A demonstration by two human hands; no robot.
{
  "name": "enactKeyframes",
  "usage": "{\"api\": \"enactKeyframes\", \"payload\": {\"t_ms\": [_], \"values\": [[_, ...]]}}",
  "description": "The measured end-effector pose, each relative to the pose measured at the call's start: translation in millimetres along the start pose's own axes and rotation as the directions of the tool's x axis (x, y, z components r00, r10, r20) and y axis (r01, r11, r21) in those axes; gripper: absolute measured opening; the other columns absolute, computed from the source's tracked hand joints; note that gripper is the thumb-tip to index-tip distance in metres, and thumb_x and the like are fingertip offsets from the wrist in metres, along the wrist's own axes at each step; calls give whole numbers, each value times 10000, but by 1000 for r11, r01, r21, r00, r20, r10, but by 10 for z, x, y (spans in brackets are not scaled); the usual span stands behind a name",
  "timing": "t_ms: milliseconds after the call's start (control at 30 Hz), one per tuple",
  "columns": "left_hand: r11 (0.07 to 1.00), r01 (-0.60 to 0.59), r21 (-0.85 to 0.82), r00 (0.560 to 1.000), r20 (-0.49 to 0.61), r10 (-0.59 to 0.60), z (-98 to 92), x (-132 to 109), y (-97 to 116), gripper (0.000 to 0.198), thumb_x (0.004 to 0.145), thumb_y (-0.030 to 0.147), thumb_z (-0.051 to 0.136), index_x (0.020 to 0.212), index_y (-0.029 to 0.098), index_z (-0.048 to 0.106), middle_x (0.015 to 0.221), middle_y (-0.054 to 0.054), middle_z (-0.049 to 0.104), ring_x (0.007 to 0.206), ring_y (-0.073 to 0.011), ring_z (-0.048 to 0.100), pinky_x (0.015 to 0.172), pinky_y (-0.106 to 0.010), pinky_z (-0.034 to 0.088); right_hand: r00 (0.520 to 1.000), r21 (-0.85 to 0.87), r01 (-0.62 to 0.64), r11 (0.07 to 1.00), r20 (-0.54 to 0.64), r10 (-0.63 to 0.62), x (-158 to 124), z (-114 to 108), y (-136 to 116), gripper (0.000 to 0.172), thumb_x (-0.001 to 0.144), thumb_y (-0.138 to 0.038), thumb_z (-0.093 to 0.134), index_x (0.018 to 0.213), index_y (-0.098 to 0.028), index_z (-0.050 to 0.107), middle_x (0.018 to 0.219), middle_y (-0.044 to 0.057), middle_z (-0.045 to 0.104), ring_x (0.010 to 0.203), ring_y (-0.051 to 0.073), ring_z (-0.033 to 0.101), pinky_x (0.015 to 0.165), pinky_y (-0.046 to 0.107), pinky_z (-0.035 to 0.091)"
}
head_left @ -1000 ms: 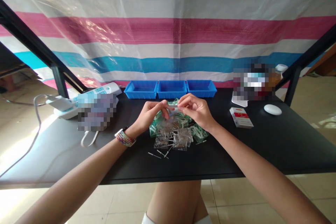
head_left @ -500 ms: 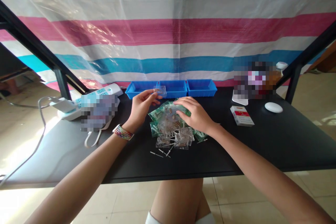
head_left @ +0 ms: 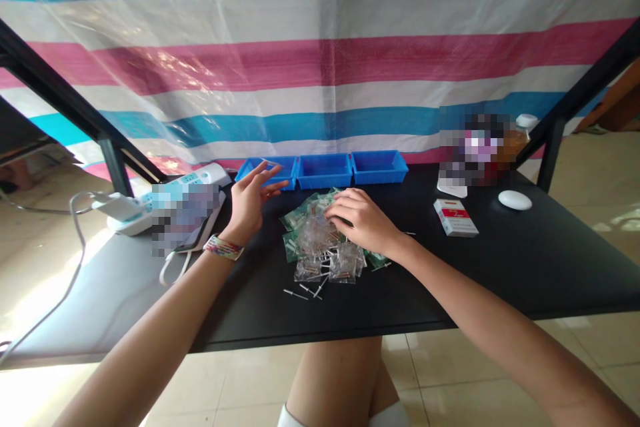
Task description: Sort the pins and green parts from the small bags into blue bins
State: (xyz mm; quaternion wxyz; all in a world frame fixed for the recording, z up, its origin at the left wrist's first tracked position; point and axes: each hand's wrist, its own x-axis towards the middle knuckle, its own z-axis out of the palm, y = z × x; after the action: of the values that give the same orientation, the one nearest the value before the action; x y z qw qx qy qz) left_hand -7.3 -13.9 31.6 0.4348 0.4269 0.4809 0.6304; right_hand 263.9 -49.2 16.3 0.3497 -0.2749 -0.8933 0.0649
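Note:
My left hand (head_left: 251,203) is at the left blue bin (head_left: 245,170), fingers spread. A small clear plastic bag (head_left: 271,162) shows at its fingertips over that bin, seemingly loose from them. On the black table lies a pile of clear bags (head_left: 345,260) with copper-coloured pieces and green-tinted bags (head_left: 291,247). My right hand (head_left: 357,217) rests on the pile's far right side, fingers curled together; what lies under its fingertips is hidden. Several loose silver blind rivets (head_left: 313,290) lie at the pile's near edge.
A middle bin (head_left: 325,180) and a right bin (head_left: 380,177) continue the row. At left are a white power strip (head_left: 200,180) and cables; a blurred-out item lies beside it. To the right sit a cigarette pack (head_left: 456,219), a white oval object (head_left: 515,200) and a capped bottle (head_left: 525,127).
My left hand has moved left to the left bin and spread its fingers, the clear bag now over that bin. The right hand's fingers have curled further onto the pile.

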Motion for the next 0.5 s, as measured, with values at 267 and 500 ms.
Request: {"api": "enactKeyframes", "payload": {"t_ms": [267,500], "values": [[999,-50,-12,993,106,51,-2,-3,-57,446,877,341,718,1266,124,712,1275,-153,774,850,-228,804,688,-278,589,995,99,-78,992,-60,85,-2,28,26,210,931,-64,682,945,-243,792,1012,42,810,1147,267,664,1098,513,471],[970,-205,134,942,294,158,84,-132,-14,296,895,421,711,1017,159,775,908,-79,786,704,-175,733,677,-291,568,905,379,-254,890,-231,357,54,-33,4,129,959,-226,693,946,-227,821,953,67,784,911,228,701,888,411,549]]}}
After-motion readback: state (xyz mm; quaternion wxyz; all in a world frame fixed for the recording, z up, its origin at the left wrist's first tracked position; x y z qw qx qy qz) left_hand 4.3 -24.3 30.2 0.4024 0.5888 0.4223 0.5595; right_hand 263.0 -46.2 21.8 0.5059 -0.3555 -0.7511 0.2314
